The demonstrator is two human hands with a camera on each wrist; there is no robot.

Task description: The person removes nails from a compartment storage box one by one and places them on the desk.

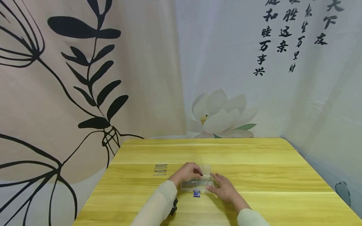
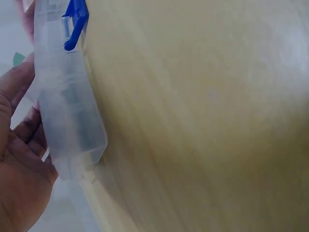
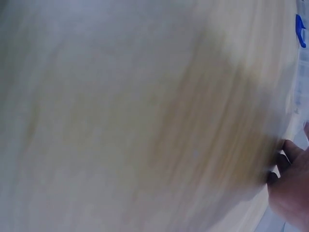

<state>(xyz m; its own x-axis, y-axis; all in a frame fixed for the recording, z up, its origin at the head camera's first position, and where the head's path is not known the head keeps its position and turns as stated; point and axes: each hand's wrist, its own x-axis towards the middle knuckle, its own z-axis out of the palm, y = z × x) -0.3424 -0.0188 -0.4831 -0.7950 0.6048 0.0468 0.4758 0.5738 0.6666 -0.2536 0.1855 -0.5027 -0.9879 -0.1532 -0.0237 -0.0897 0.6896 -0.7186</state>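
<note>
A clear plastic box (image 1: pixel 189 187) with compartments stands on the table, its clear lid (image 1: pixel 205 169) raised at the back and a blue latch (image 1: pixel 196 193) hanging at the front. Thin metal pieces like nails (image 1: pixel 205 180) lie in its rear part. My left hand (image 1: pixel 189 172) is over the box from the left, fingertips bent down into the rear compartment; I cannot tell whether they pinch anything. On the right side, my right hand (image 1: pixel 224 189) steadies the box, thumb near the front corner and fingers extended along the side. The left wrist view shows the box wall (image 2: pixel 72 111) beside the left fingers.
Left of the box, several thin metal nails (image 1: pixel 160 170) lie in a roughly parallel row on the wood-grain table (image 1: pixel 254 163). A printed cloth (image 1: pixel 152 78) hangs behind the table's far edge. A dark device (image 1: pixel 174 207) sits at the left wrist.
</note>
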